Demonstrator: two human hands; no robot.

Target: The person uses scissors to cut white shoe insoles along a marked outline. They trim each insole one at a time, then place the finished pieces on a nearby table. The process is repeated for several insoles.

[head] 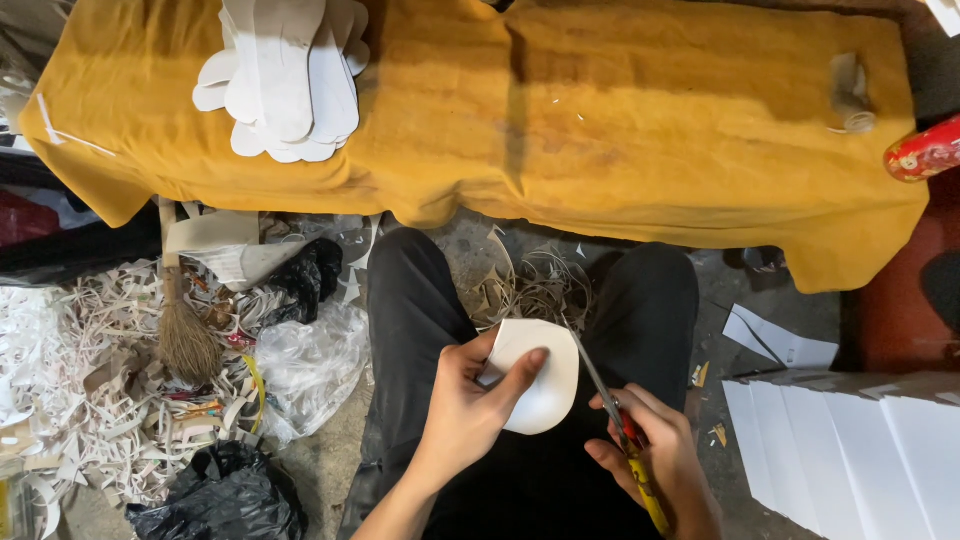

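— Cutout count?
— One white rounded piece (pixel 540 385), pinched in the left hand (pixel 470 410) over the lap.
— Right hand (pixel 655 445)?
— Closed round one pair of scissors (pixel 610 410), blades at the piece's right edge.
— Beyond the piece?
— One stack of white soles (pixel 285 75) on the yellow cloth (pixel 620 130); one small broom (pixel 183 330) left.

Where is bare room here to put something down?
The yellow cloth is bare between the stack of white cut-outs and the small roll. The floor left of the legs is crowded with paper scraps, brush and bags.

Left hand (pixel 468 405) holds white cutout (pixel 540 385); right hand (pixel 655 450) works scissors (pixel 612 412).
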